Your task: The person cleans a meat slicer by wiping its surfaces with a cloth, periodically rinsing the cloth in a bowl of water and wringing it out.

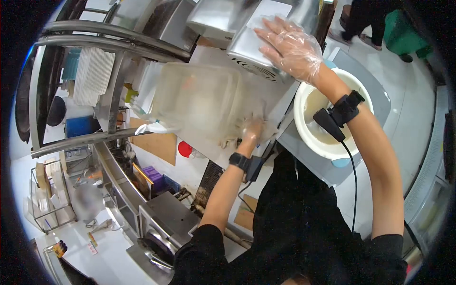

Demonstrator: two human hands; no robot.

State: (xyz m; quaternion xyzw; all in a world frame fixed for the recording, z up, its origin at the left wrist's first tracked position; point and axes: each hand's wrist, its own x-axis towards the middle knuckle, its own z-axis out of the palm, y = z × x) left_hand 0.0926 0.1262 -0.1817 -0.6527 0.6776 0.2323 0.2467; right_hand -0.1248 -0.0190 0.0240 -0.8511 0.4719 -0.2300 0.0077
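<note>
At upper centre the gloved right hand [290, 51] spreads wide over a metal machine [243, 51], while the blurred left hand [251, 129], grip unclear, is near the plastic tub [199, 102] left of centre, seemingly mid-handling, which calls for a steady hold.

A steel counter [275, 92] crossed the middle of the scene, bearing a cloudy plastic tub [232, 92] toward the left and a vented steel machine [254, 54] on the far side. At the right, a flat gray base [377, 97] carried a round white basin [299, 107], while another person's feet [373, 43] stood on the pale floor [411, 90] beyond. At the far left, a shelf [118, 90] held stacked white trays [94, 76].
</note>
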